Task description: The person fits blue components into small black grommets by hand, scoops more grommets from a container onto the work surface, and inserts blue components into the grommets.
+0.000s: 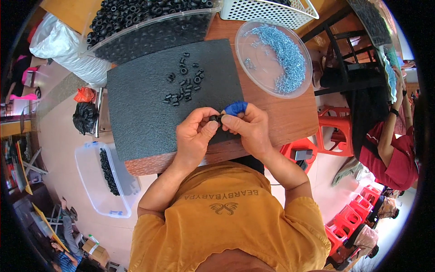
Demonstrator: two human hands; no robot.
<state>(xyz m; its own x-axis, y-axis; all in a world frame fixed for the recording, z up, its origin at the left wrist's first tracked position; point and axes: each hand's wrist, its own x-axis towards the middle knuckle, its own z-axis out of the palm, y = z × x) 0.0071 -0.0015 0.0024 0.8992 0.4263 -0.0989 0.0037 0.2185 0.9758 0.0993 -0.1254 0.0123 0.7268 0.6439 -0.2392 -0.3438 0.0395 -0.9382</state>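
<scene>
Close together over the near right part of a dark mat point(136, 104), my two hands meet at one small black ring-shaped part point(216, 119). My left hand point(195, 131) pinches it between thumb and fingers. From the other side my right hand point(249, 129) grips it too, its index finger wrapped in blue tape point(235, 108). The fingertips cover much of the part. Farther up the mat lie several loose black parts point(183, 88), some on their sides, some showing their holes.
A clear bin point(154, 27) heaped with black parts stands behind the mat. At the right, a round clear lid point(253, 68) carries small blue pieces. A white perforated basket point(267, 13) sits farther back. On the floor are a clear tub point(90, 181) and red stools point(337, 131). A co-worker sits far right.
</scene>
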